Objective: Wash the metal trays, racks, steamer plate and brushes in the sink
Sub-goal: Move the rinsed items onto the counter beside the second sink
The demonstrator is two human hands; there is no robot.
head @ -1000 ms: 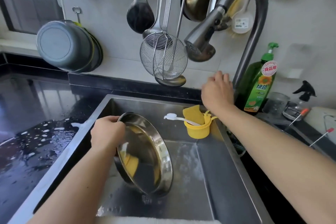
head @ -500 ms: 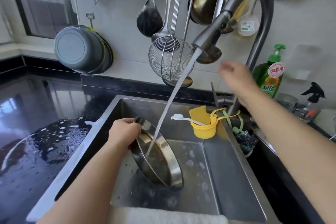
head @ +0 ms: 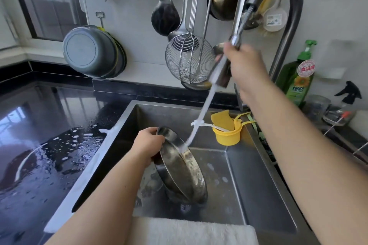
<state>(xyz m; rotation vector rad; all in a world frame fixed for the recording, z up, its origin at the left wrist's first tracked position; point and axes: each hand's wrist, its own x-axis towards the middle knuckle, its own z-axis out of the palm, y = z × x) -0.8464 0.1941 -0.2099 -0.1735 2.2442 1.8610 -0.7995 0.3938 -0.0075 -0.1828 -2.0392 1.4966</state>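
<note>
In the head view, the round shallow stainless-steel tray [head: 180, 167] is held on edge inside the steel sink [head: 256, 177], its upper rim gripped by the left hand [head: 148, 145]. It lies below and to the left of the right hand [head: 244, 65], which is wrapped around the pulled-out chrome spray head [head: 221, 73]. The water stream [head: 201, 113] is slanted down from that hand onto the tray's wet, streaked inner face. The tray is judged mid-rinse.

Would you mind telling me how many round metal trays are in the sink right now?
1 for certain: the round metal tray, tilted on edge in the sink and held by the left hand. It may hide another behind it.
</note>
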